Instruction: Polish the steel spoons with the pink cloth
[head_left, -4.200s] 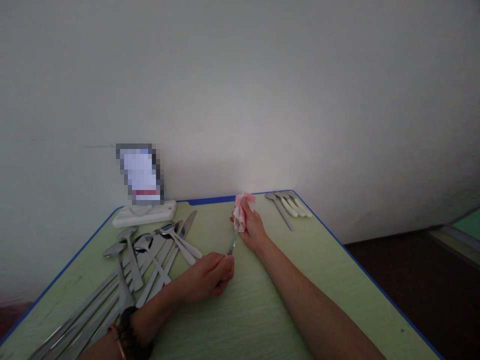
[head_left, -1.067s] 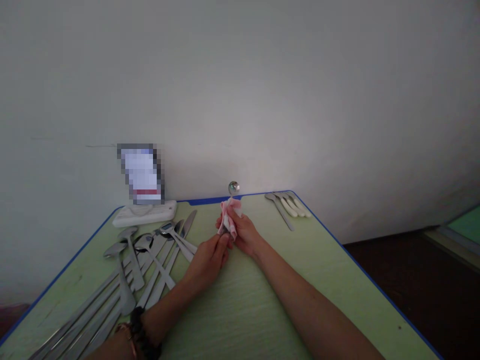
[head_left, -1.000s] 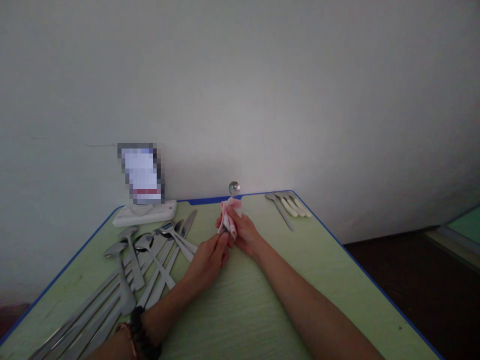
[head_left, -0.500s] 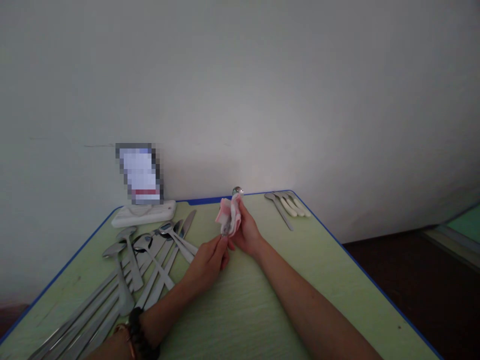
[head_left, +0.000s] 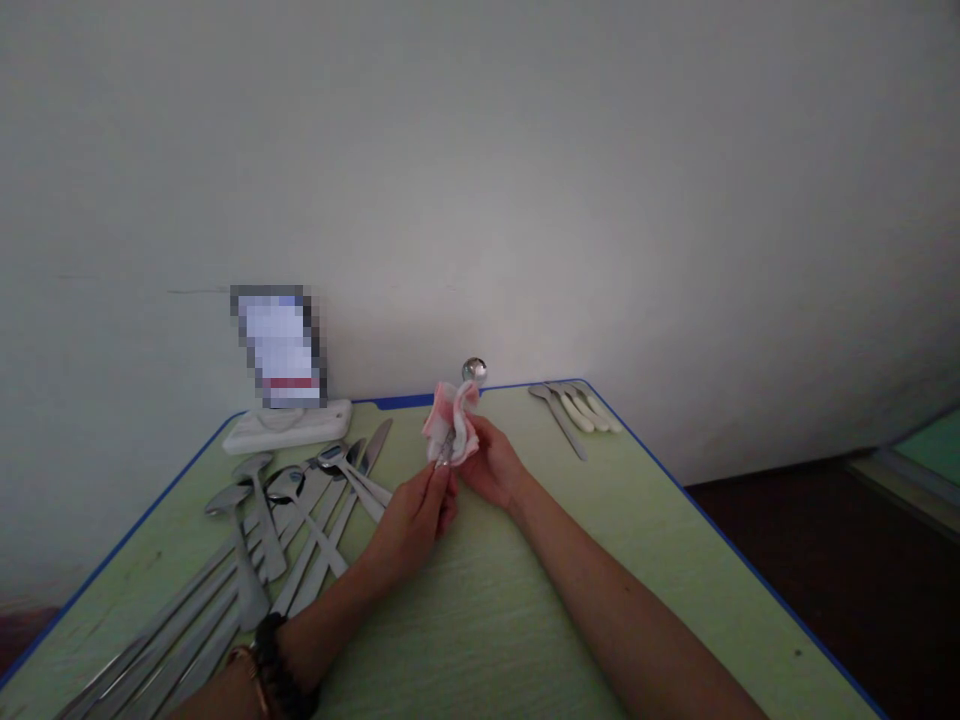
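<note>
My left hand (head_left: 420, 503) is closed on the handle end of a metal spoon (head_left: 475, 370), whose round shiny bowl points away toward the wall. A pink and white cloth (head_left: 451, 420) is folded around the spoon's middle. My right hand (head_left: 491, 462) grips that cloth from the right side, its fingers partly hidden behind the folds. Both hands are close together over the middle of the green table.
Loose metal spoons (head_left: 285, 486) and long-handled cutlery (head_left: 172, 625) lie in a heap on the left, with a table knife (head_left: 376, 447). A phone (head_left: 279, 347) leans on a white stand (head_left: 289, 425). Cream-handled cutlery (head_left: 577, 410) and a plain spoon (head_left: 559, 420) lie at the back right.
The cloth has slid slightly down and left along the spoon with my right hand, so more of the bowl shows. My left hand stays on the handle.
</note>
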